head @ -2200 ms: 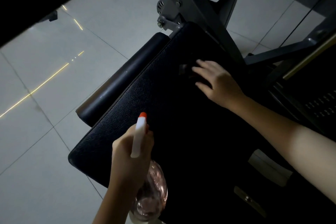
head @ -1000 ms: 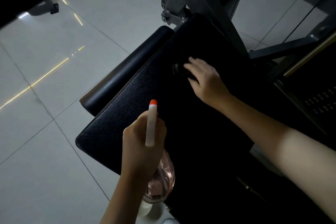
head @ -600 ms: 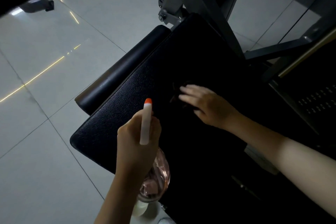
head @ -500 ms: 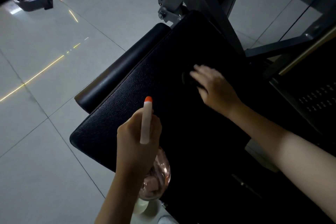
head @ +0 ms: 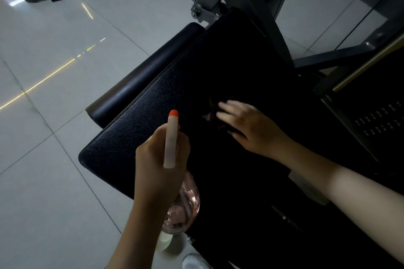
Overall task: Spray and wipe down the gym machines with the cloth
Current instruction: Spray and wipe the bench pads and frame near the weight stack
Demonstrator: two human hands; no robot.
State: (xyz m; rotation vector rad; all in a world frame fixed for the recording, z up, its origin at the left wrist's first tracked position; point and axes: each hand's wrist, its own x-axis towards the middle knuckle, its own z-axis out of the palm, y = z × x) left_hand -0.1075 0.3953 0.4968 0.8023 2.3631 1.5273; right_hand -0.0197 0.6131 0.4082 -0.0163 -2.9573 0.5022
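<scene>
I find my left hand (head: 157,164) gripping the spray bottle (head: 171,140) at the near edge of the black seat pad (head: 175,94). My right hand (head: 251,129) lies flat, its extended fingers blurred, pressing the dark cloth (head: 215,108) on the pad's centre. A roller cushion (head: 142,85) runs alongside the pad's left edge.
</scene>
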